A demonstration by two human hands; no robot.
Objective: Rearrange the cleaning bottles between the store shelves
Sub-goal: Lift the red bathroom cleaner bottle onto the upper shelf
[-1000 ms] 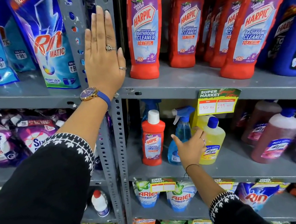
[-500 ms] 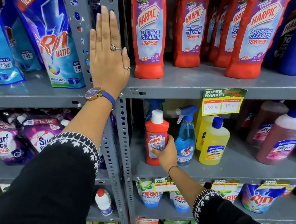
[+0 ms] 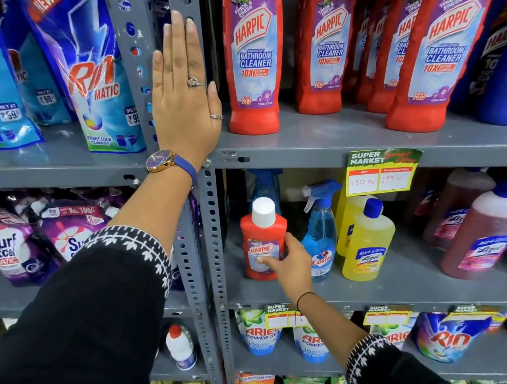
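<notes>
Wrapping around the small red bottle (image 3: 263,250) in the middle of the frame, the right hand (image 3: 289,260) grips its hard, smooth, light body. The left hand (image 3: 186,102) lies flat and open on the post (image 3: 213,218).

Large red Harpic bottles (image 3: 252,59) – four at least; spray bottles (image 3: 320,234) – two; yellow bottles (image 3: 367,240) – two.

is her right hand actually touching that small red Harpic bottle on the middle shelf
Touching. The head view shows the right hand with its fingers wrapped against the small red Harpic bottle's label, no gap between them.
</notes>
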